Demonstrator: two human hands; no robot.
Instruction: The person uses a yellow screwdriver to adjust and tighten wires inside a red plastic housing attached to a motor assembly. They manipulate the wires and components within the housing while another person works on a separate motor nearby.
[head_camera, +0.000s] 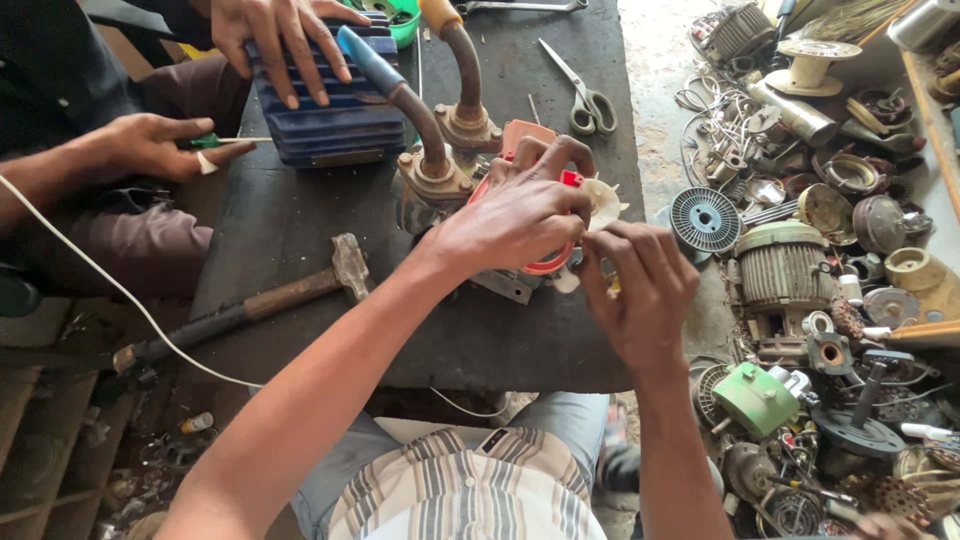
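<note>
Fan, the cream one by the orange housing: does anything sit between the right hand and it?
Nothing visible does. The right hand has its fingers right at the fan, while the left hand grips the orange housing beside it. Whether the fingers actually touch the fan is hidden.

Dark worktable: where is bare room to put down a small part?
The table is bare between the hammer and the blue ribbed casing, and beside the scissors. The floor at right is crowded with motor parts.

Motor repair workshop, hammer (300, 290), scissors (585, 95), scrap motor parts (800, 270)
</note>
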